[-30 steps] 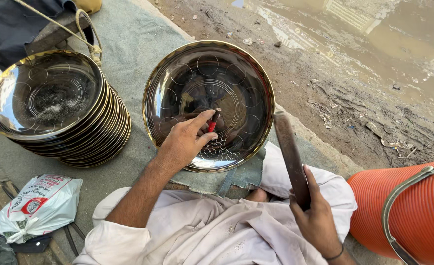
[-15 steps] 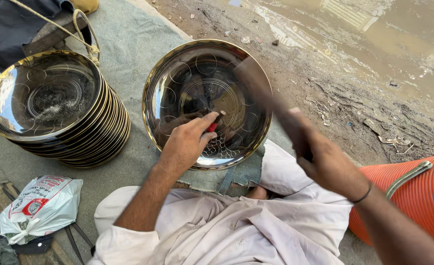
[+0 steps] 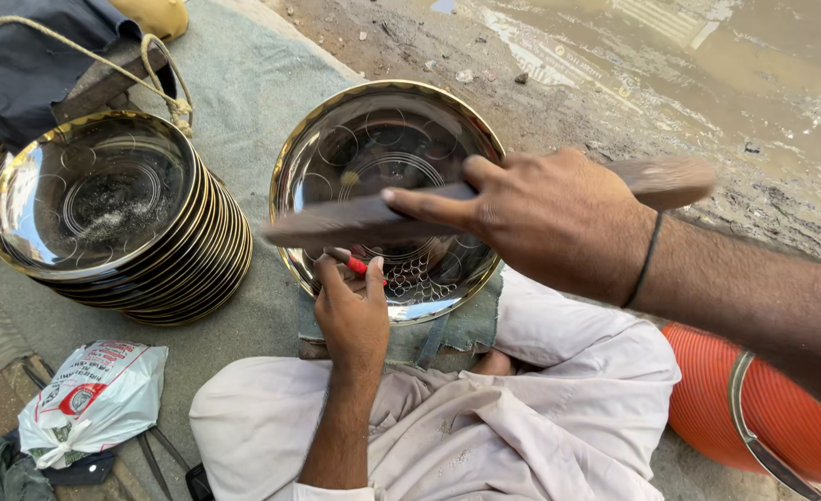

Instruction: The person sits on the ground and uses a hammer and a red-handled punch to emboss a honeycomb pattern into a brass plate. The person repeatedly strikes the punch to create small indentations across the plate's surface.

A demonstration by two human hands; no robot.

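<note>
My left hand is closed around a small red-handled punch tool, its tip set against the inside of the round polished metal plate with a gold rim. That plate rests tilted on a folded grey-green cloth pad over my lap. My right hand is clamped on a long dark wooden striking bar, held level across the plate, just above the punch. A patterned patch of small rings shows near the plate's lower edge. To the left stands a stack of matching gold-rimmed plates. An orange ribbed container sits at my right.
</note>
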